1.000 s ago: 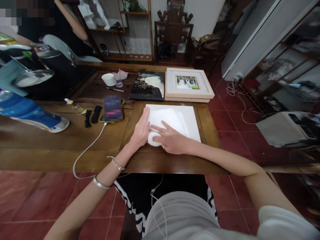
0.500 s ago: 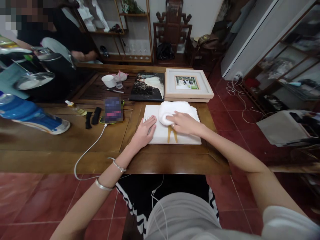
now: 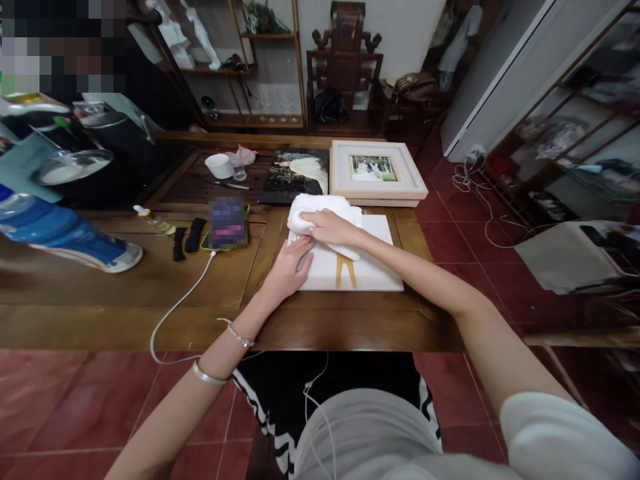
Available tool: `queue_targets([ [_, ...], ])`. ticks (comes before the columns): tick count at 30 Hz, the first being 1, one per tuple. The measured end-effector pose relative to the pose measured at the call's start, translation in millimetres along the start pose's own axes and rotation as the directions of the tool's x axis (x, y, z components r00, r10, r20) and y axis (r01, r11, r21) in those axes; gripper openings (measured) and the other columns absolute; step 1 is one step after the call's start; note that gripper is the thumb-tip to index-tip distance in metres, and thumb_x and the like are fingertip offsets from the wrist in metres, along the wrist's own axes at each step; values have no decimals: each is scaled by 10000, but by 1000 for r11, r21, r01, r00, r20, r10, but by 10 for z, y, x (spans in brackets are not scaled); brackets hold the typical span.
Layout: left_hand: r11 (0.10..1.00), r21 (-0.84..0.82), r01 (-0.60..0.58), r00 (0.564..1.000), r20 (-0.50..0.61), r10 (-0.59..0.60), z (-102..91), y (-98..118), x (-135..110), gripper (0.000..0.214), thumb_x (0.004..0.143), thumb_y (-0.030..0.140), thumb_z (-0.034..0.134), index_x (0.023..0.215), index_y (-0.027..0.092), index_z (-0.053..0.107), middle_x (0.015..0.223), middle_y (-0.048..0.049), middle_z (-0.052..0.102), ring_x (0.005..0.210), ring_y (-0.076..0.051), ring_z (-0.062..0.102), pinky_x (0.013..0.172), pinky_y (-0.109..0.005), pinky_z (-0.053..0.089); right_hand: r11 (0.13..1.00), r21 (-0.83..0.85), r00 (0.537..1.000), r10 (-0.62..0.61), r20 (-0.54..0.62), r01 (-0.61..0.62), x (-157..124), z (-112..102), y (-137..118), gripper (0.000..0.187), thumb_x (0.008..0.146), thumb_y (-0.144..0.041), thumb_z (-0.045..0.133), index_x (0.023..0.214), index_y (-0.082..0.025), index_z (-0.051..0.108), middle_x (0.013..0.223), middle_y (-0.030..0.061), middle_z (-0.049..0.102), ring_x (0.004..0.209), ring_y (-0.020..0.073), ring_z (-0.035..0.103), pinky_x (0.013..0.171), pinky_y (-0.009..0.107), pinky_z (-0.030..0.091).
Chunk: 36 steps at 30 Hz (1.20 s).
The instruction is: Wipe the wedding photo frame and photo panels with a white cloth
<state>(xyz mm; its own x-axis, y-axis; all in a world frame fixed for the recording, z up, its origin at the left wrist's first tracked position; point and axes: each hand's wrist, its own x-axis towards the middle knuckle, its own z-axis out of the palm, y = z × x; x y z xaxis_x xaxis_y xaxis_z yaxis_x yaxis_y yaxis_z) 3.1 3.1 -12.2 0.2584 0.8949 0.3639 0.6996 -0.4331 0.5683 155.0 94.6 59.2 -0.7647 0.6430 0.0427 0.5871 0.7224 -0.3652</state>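
A flat white panel (image 3: pixel 377 273) with a gold mark on its lower middle lies on the wooden table (image 3: pixel 280 327). My right hand (image 3: pixel 330 227) grips a bunched white towel (image 3: pixel 303 207) and presses it on the panel's upper left part. Flat on the panel's left edge rests my left hand (image 3: pixel 295 263), its fingers stretched out just below the towel. Part of the panel's upper surface is hidden under the towel and my right forearm.
Behind the panel lie a white-framed photo (image 3: pixel 343 170) and a dark photo panel (image 3: pixel 275 183). To the left are a phone (image 3: pixel 227 223) on a white cable, a white cup (image 3: pixel 219 166), a small dropper bottle (image 3: pixel 155 220) and a large blue bottle (image 3: pixel 65 230). A person stands at the far left.
My right hand has slid the towel leftward across the panel, uncovering its right side. My left hand stays in place. The person at the far left has shifted.
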Motion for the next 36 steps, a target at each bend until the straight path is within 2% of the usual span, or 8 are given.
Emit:
queue_targets([
  [5, 1000, -12, 6, 1000, 7, -6, 3, 8, -9, 350, 922, 256, 443, 1205, 184, 635, 1339, -134, 590, 1307, -288, 493, 1124, -594, 280, 995, 57, 994, 89, -61, -85, -412, -157, 218, 95, 782, -156, 389, 792, -209, 468, 806, 51, 619, 753, 222, 541, 725, 322, 380],
  [12, 1000, 6, 3, 1000, 14, -3, -5, 26, -8, 347, 915, 241, 438, 1192, 170, 636, 1344, -139, 583, 1314, -279, 488, 1118, -592, 287, 949, 34, 934, 313, -173, -312, -1249, -230, 573, 141, 809, -212, 375, 837, -212, 513, 821, 72, 617, 934, 338, 595, 817, 431, 431],
  [16, 1000, 11, 11, 1000, 18, -11, -12, 35, -8, 342, 914, 246, 440, 1184, 175, 637, 1345, -139, 582, 1317, -282, 483, 1109, -598, 299, 961, -2, 957, 277, -83, -278, -1656, -205, 304, 177, 780, -145, 384, 842, -231, 526, 745, 49, 595, 1089, 376, 579, 825, 459, 459],
  [22, 1000, 6, 9, 1000, 14, -9, -14, 45, -14, 339, 911, 247, 444, 1186, 186, 634, 1347, -135, 582, 1318, -283, 482, 1115, -594, 292, 982, 71, 953, 150, 263, -174, -2062, -320, -328, 228, 728, -65, 443, 809, -247, 555, 1012, 71, 677, 1306, 369, 447, 857, 443, 469],
  [24, 1000, 9, 9, 1000, 16, -9, -11, 44, -14, 340, 911, 245, 443, 1187, 188, 632, 1349, -132, 582, 1317, -281, 483, 1115, -596, 290, 976, 120, 942, 137, 306, -181, -2082, -360, -345, 221, 719, -67, 460, 793, -249, 563, 1022, 66, 681, 1311, 357, 446, 865, 433, 471],
  [27, 1000, 13, 10, 1000, 17, -10, -9, 40, -12, 342, 911, 247, 442, 1187, 181, 632, 1348, -136, 581, 1316, -280, 485, 1116, -596, 288, 975, 146, 958, 128, 255, -170, -1947, -368, -135, 167, 769, -123, 452, 801, -239, 568, 939, 55, 675, 1222, 321, 522, 916, 429, 453],
  [32, 1000, 14, 8, 1000, 23, -9, -17, 31, -10, 346, 914, 258, 447, 1191, 169, 634, 1348, -143, 579, 1319, -286, 480, 1117, -588, 291, 972, 107, 977, 212, -13, -209, -1391, -255, 349, 107, 798, -192, 412, 787, -226, 513, 755, 20, 587, 840, 254, 597, 868, 423, 462],
  [36, 1000, 9, 1, 1000, 16, -1, -24, 25, -11, 340, 919, 271, 447, 1186, 184, 639, 1341, -132, 587, 1314, -273, 487, 1123, -575, 291, 953, 144, 912, 299, -280, -268, -1001, -74, 421, 115, 806, -172, 375, 747, -238, 447, 648, -19, 516, 705, 222, 559, 948, 467, 433],
])
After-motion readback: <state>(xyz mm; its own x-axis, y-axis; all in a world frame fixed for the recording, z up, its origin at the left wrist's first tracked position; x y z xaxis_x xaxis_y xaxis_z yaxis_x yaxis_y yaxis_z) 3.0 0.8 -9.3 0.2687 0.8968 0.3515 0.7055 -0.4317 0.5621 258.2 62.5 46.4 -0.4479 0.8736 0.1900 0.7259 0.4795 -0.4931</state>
